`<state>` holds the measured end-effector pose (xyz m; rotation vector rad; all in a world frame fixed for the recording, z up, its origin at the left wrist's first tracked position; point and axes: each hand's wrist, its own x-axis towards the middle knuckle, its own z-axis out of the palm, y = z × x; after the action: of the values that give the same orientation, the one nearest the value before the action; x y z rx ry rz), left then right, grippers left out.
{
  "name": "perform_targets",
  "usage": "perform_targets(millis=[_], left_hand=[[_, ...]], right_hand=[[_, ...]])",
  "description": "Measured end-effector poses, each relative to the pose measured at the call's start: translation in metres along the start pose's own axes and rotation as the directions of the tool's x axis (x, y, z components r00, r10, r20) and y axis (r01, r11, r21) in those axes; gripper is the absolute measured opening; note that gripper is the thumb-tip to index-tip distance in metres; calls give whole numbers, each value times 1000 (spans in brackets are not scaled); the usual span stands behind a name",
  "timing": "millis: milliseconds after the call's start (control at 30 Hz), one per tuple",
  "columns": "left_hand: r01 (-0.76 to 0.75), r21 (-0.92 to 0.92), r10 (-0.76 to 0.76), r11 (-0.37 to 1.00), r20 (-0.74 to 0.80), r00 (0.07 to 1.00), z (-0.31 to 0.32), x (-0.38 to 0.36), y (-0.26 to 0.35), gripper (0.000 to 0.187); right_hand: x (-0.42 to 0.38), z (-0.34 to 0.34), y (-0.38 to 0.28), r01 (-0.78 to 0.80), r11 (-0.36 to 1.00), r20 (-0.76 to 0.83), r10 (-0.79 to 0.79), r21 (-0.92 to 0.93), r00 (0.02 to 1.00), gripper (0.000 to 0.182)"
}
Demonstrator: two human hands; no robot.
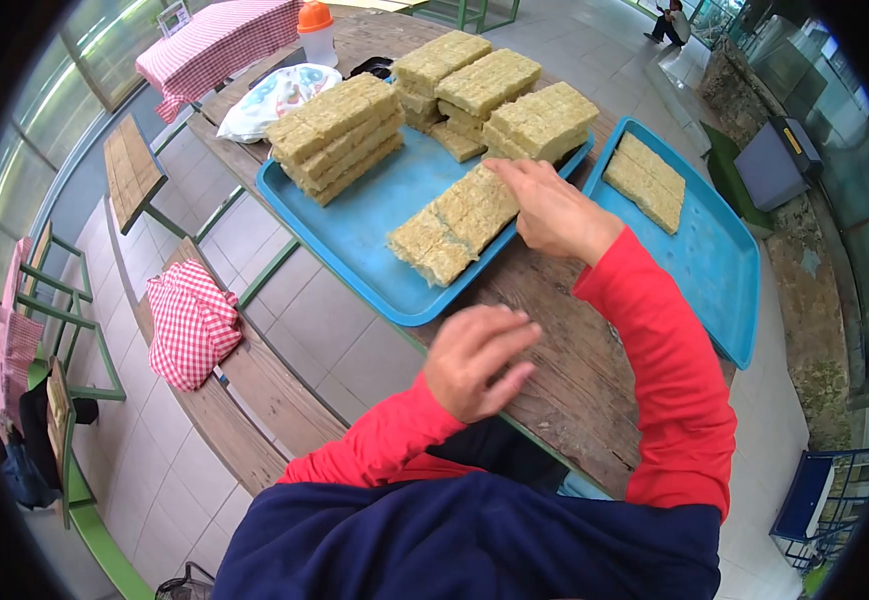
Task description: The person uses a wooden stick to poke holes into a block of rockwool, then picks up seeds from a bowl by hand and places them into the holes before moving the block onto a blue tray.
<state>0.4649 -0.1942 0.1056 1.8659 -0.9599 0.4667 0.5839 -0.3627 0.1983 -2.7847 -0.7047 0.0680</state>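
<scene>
Your right hand point(555, 212) rests fingers-together on loose slab row point(455, 228), large blue tray point(355, 225); whether clamped, can't tell. Left hand point(475, 360) empty, fingers loosely curled, above wooden table point(565, 350). Four stacks point(340, 135) remain; only one slab point(645, 182) on second tray point(715, 260), so most is left

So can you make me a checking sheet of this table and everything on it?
Surface: wooden table, worn planks.
Job's things: flat block lying on big blue tray; stacks behind; second blue tray holds one slab.
Clutter: bottle with orange cap, patterned cloth.
Fingers: right hand touches the flat block; left hand holds nothing.
Cables: nothing seen.
Surroundings: benches, checked cloth, a seated person far off.
</scene>
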Motion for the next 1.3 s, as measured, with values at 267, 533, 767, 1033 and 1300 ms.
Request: perform_targets(millis=[267, 533, 767, 1033, 1300], left_hand=[[380, 520, -267, 765, -282, 922, -46, 21, -42, 99], [343, 450, -300, 825, -166, 939, -51, 27, -52, 107], [127, 160, -102, 979, -157, 982, -67, 42, -25, 105], [41, -233, 36, 972, 318, 947, -13, 32, 16, 98], [101, -223, 58, 970, 612, 789, 36, 26, 22, 96]], right_hand=[[16, 12, 25, -257, 935, 69, 247, 244, 966, 54], [-2, 17, 31, -156, 852, -144, 259, 500, 955, 50], [-73, -3, 11, 2, 587, -266, 363, 809, 893, 42], [-264, 34, -26, -298, 372, -49, 692, 879, 720, 55], [-317, 38, -37, -567, 584, -119, 750, 581, 651, 42]])
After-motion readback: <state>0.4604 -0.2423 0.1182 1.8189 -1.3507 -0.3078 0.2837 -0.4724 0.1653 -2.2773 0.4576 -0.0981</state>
